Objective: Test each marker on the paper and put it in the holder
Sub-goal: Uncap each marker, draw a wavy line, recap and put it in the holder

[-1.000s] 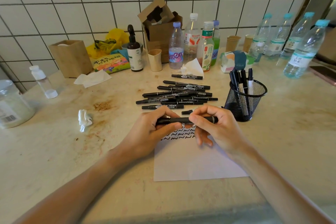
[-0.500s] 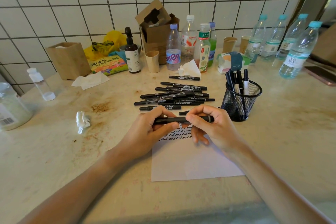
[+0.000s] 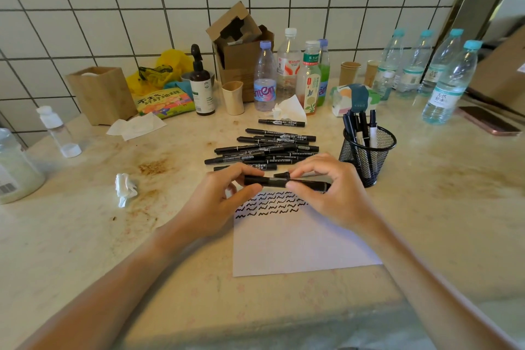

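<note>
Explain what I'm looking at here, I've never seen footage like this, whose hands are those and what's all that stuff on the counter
There is no machine here. A person wears a camera on the head, looking forward and down, so you see their own two bare arms reaching in from the bottom of the picture.

Both hands hold one black marker sideways above a sheet of paper: the left hand pinches one end, the right hand the other. The top of the paper is covered with rows of black squiggles, which look like test marks.

Behind the hands lies a pile of markers, likely waiting to be tested. To the right stands a black mesh holder with a few markers upright in it.

Along the tiled wall are water bottles, a cardboard box, paper cups and tissues.
</note>
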